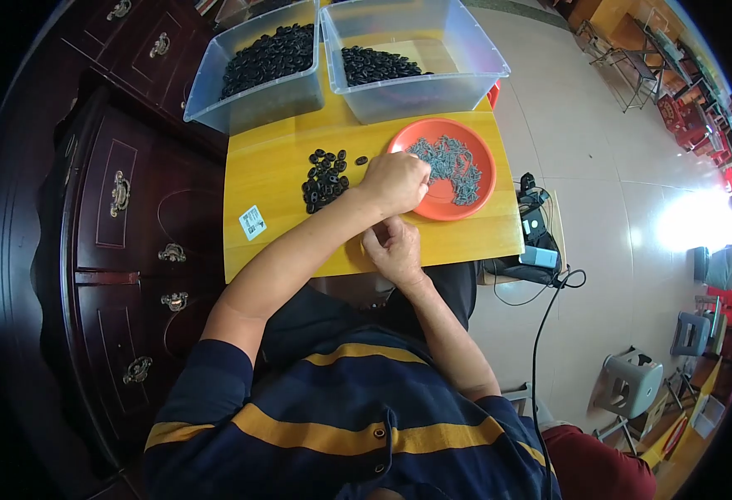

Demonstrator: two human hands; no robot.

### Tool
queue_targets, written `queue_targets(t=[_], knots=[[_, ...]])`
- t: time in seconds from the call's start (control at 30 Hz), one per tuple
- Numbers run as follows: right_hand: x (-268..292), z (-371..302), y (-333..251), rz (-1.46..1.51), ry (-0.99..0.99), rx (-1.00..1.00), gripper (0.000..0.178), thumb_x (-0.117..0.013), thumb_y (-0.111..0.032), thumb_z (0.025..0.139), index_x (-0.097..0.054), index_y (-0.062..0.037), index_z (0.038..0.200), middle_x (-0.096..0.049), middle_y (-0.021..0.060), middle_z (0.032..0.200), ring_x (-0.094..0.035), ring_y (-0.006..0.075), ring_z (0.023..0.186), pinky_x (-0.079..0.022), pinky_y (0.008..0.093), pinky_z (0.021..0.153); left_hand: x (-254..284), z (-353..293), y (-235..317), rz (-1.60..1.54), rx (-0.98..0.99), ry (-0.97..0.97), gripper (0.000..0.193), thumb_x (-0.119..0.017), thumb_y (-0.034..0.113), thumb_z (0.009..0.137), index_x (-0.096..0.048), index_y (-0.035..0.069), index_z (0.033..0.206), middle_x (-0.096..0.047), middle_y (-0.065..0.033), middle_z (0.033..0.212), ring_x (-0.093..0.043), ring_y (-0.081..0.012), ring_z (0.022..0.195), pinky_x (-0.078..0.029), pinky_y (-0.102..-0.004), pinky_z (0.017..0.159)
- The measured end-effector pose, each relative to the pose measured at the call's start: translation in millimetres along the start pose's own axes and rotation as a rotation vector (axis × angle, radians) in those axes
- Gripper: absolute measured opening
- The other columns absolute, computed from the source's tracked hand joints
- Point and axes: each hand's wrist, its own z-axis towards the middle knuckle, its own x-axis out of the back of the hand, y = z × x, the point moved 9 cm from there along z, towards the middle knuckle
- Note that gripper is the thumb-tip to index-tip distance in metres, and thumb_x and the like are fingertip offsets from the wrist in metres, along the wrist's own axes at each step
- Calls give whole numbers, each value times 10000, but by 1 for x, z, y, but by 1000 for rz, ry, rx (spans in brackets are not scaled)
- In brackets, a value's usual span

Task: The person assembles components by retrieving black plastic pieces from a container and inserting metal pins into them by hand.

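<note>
My left hand (395,182) reaches across to the left rim of an orange-red plastic plate (487,179). Its fingers are curled closed, and whatever they may hold is hidden. Small grey screw-like pieces (449,162) lie heaped in the plate. Just below, my right hand (397,252) rests at the table's near edge with thumb and fingers pinched together. Anything in that pinch is too small or too covered to make out. To the left of my left hand lies a loose group of black oval ring-shaped parts (324,179), with one black part (361,160) apart from them.
Two clear plastic bins stand at the table's far side: the left bin (274,104) and right bin (416,100) both hold black parts. A white label (252,222) lies on the yellow table (274,158). Dark wooden drawers (116,200) flank the left; cables (541,283) hang at the right.
</note>
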Motion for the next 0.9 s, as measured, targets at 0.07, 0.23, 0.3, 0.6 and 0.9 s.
queue_targets(t=[0.07, 0.23, 0.3, 0.6, 0.9], knots=[[0, 1, -2, 5, 17, 46, 109, -666, -60, 800, -638, -4, 889, -649, 125, 653, -643, 246, 554, -498, 339, 549, -12, 9, 0, 63, 8, -19, 125, -653, 210, 793, -707, 98, 804, -694, -94, 850, -681, -310, 825, -545, -470, 710], [0, 0, -12, -91, -16, 176, 139, -661, -70, 807, -663, -5, 930, -677, 204, 823, -658, 405, 768, -525, 456, 683, -31, 20, 3, 193, 59, -134, 127, -653, 193, 791, -717, 83, 796, -699, -139, 821, -686, -336, 816, -546, -478, 707], [1, 0, -10, -80, 9, 193, 117, -669, -68, 794, -664, 7, 884, -663, 197, 763, -654, 376, 697, -517, 428, 637, -27, 21, 14, 175, 35, -115, 119, -622, 52, 760, -730, 35, 806, -718, -180, 850, -718, -333, 821, -572, -451, 724], [0, -1, -10, -109, -14, 180, 112, -673, -70, 794, -663, 20, 861, -658, 214, 765, -650, 383, 694, -509, 434, 628, -34, 22, 18, 222, -45, -128, 109, -628, 99, 729, -708, 26, 743, -701, -171, 758, -703, -344, 742, -562, -452, 664], [1, 0, -4, -109, -4, 164, 108, -684, -45, 822, -649, 36, 885, -661, 177, 763, -646, 297, 647, -504, 376, 633, -9, 9, 15, 13, -104, 86, 118, -621, 106, 758, -610, 9, 825, -667, -161, 763, -674, -354, 739, -539, -460, 651]])
